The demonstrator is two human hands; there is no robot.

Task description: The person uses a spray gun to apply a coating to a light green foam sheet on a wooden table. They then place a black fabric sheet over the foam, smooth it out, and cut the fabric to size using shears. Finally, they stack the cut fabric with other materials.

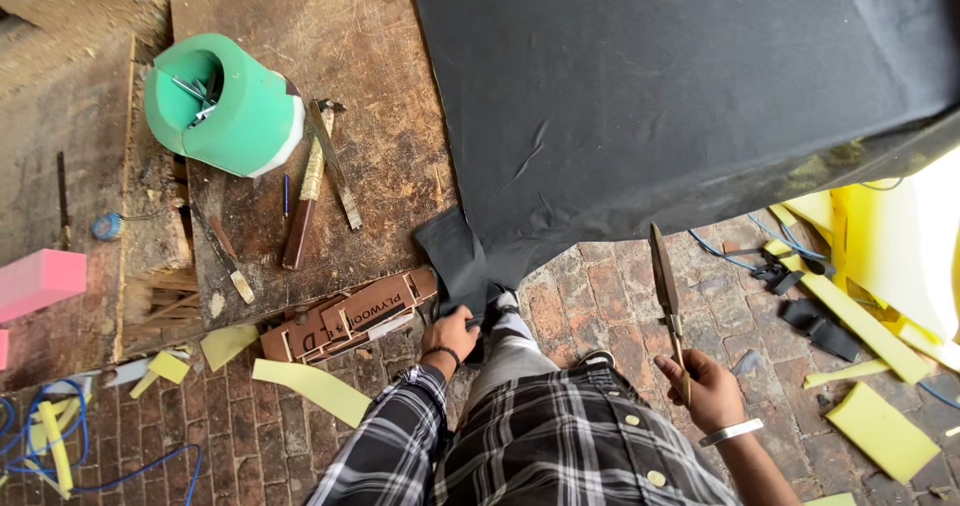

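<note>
My left hand [450, 334] grips the hanging corner of a large black fabric sheet [680, 86] that is spread over a wooden board. My right hand [705, 386] is closed on the handle of a long narrow blade [664, 271], which points up and away from me, just below the fabric's near edge. My plaid shirt and grey trouser leg fill the bottom middle of the view.
A green foam block [222, 103] with metal tools in its hollow stands on the plywood board [380, 146], beside several long knives [310, 181]. Yellow foam offcuts [312, 388], black strips [815, 326], a pink block [38, 281] and blue cord [60, 446] lie on the brick floor.
</note>
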